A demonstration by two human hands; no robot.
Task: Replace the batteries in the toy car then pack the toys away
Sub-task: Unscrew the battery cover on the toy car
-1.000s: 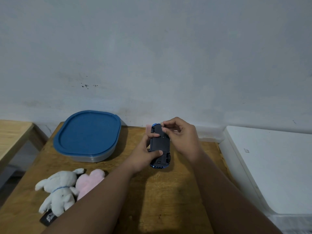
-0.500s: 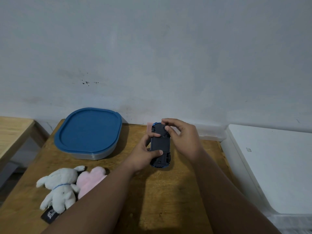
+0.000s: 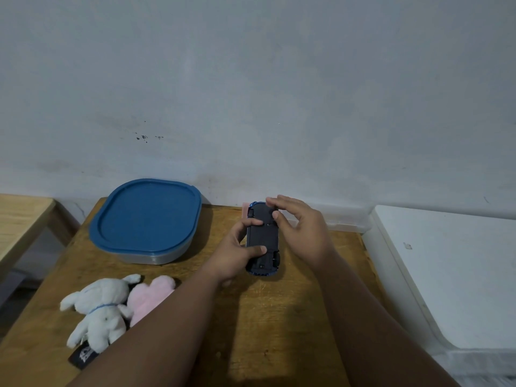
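Note:
A blue toy car [image 3: 263, 238] lies upside down above the wooden table [image 3: 279, 317], its dark underside facing me. My left hand [image 3: 234, 254] grips it from the left, thumb across the underside. My right hand [image 3: 303, 230] rests on the car's far right end, with thumb and fingertips pressing on the underside near the top. A white plush rabbit [image 3: 99, 308] and a pink plush toy [image 3: 152, 296] lie at the table's near left, partly hidden by my left forearm. A clear container with a blue lid [image 3: 146, 216] stands shut at the back left.
A pink item [image 3: 245, 210] peeks out behind the car by the wall. A white surface [image 3: 446, 275] adjoins the table on the right. A lighter wooden table [image 3: 22, 216] stands at the far left. A dark tag [image 3: 82, 356] lies by the rabbit.
My right fingers have shifted slightly on the car's far end, thumb now pressing lower on the underside. My left hand keeps its hold.

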